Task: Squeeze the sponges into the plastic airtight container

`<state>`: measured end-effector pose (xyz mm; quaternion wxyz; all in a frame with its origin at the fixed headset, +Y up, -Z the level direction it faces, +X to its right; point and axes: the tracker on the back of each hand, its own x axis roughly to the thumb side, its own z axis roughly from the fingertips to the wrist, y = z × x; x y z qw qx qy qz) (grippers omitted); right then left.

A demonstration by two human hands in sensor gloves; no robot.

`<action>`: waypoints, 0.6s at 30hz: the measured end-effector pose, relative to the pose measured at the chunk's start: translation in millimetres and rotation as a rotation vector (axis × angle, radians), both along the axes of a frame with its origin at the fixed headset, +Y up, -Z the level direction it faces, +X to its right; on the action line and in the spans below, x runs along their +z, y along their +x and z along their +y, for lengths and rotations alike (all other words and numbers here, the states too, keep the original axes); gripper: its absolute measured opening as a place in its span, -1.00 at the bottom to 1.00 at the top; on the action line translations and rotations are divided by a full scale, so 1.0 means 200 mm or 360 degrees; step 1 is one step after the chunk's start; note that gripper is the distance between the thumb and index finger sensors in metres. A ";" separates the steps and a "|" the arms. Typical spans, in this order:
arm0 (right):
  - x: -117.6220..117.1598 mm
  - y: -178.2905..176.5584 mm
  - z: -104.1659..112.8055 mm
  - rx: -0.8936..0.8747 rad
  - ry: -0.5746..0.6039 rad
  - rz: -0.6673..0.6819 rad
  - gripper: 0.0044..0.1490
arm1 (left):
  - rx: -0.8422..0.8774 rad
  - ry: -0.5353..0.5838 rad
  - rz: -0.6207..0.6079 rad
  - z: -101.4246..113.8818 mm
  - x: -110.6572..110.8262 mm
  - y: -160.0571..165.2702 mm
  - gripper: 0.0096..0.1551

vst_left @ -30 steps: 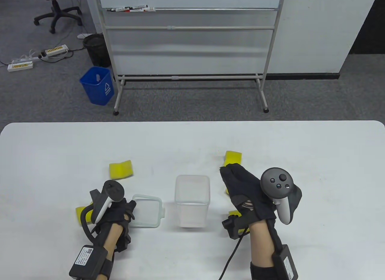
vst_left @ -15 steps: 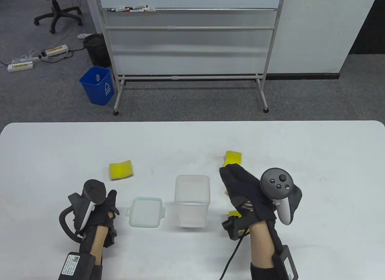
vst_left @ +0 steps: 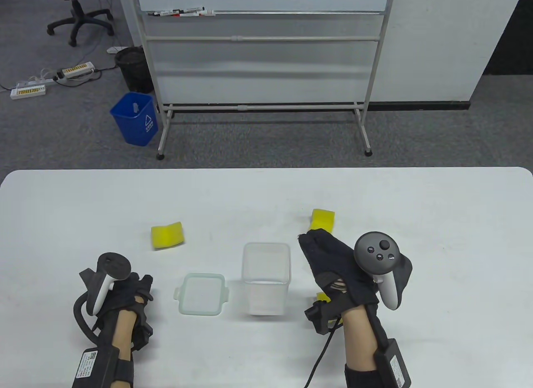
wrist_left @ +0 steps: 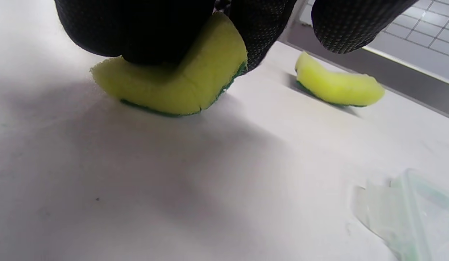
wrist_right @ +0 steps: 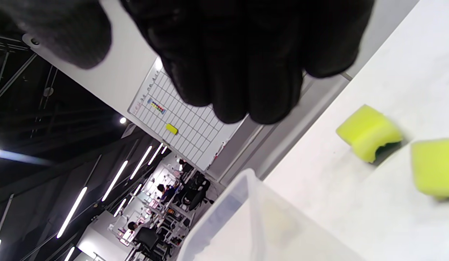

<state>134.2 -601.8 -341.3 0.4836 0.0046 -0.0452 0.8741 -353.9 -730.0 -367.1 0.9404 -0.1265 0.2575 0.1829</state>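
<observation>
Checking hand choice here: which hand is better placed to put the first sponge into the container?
Left. The left hand already presses its fingers on a sponge, with the open container nearby. The right hand hovers holding nothing.

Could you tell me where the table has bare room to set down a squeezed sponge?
The widest bare stretch is the far table behind the container, plus the right end beyond the right hand. It is crowded nearer: lid beside the container, sponges under the left hand, and around the right hand.

Porous foam sponge (wrist_left: 181,87) — knit-cloth fingers (wrist_left: 260,32) — frosted plastic container (vst_left: 266,275), matt table (vst_left: 416,204).
</observation>
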 end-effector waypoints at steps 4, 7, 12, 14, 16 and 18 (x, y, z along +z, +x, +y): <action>0.00 -0.01 0.00 0.0001 0.0003 -0.0002 -0.09 | 0.0091 0.0218 0.0016 0.08 0.03 0.02 -0.19; 0.01 -0.02 0.01 0.0004 0.0041 -0.0015 -0.09 | 0.0266 0.0486 -0.0067 0.17 0.05 0.06 -0.20; 0.03 -0.06 0.03 -0.0009 0.0159 -0.0023 -0.09 | 0.0873 0.0910 -0.0320 0.29 0.07 0.20 -0.20; 0.04 -0.10 0.04 -0.0017 0.0221 -0.0015 -0.09 | 0.1186 0.1023 -0.0433 0.33 0.07 0.29 -0.20; 0.05 -0.15 0.04 -0.0039 0.0285 0.0033 -0.08 | 0.1416 0.1063 -0.0622 0.39 0.07 0.44 -0.20; 0.05 -0.20 0.03 -0.0088 0.0309 0.0094 -0.06 | 0.1481 0.1062 -0.0785 0.45 0.07 0.56 -0.20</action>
